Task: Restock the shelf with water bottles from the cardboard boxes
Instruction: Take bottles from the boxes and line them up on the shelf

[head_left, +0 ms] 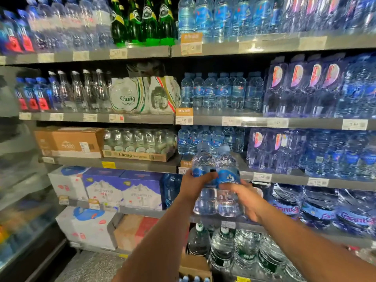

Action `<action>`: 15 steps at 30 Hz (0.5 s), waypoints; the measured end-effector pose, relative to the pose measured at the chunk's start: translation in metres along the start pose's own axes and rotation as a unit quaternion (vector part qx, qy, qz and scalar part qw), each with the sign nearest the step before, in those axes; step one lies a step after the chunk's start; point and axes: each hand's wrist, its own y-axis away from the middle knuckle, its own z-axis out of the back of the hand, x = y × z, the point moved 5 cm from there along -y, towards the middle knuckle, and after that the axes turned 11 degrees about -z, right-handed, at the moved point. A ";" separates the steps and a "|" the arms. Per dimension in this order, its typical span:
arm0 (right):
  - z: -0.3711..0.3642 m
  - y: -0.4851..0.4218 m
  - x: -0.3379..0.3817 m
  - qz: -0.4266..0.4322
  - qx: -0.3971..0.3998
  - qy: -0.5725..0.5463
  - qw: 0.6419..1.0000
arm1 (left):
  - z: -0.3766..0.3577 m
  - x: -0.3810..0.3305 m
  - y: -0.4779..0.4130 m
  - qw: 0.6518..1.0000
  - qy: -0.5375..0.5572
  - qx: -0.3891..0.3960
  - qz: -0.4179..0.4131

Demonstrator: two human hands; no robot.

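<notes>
Clear plastic with blue label bands: two small water bottles, the left bottle (204, 162) and the right bottle (227, 165), both upright, side by side and touching, caps uppermost. Location: held in the air before the front edge of the shelf (289, 177), just in front of and below a row of matching bottles (205, 139) standing on that shelf.

Left hand (194, 185): grasps the left bottle at its label band, coming from the left, thumb across the front. The bottle's shoulder rises above the hand and its lower body shows below.

Right hand (243, 197): wraps the right bottle just under its label, from the right and below, fingers curled round the body.

Cardboard box (194, 266): open, at the bottom of the view beneath the forearms, with blue caps showing inside.

Adjacent stock:
- Chang tray (138, 155) of clear bottles, left of the matching row on the same level.
- Brown carton (69, 143), further left.
- Green glass bottles (142, 21), on the top shelf.
- Large jugs (223, 249), on the lowest level.
</notes>
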 end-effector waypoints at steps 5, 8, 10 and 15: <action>-0.024 -0.041 0.009 0.011 -0.040 0.023 0.999 | 0.021 0.004 -0.053 0.998 -0.016 0.052 0.014; -0.038 -0.057 0.013 0.010 -0.063 0.011 0.998 | 0.027 0.003 -0.078 0.993 -0.030 0.114 0.010; -0.042 -0.066 0.014 0.021 -0.090 -0.001 0.996 | 0.028 0.002 -0.086 0.990 -0.026 0.135 0.017; -0.037 -0.083 0.016 0.023 -0.141 -0.005 0.990 | 0.025 0.031 -0.117 0.990 -0.010 0.129 0.055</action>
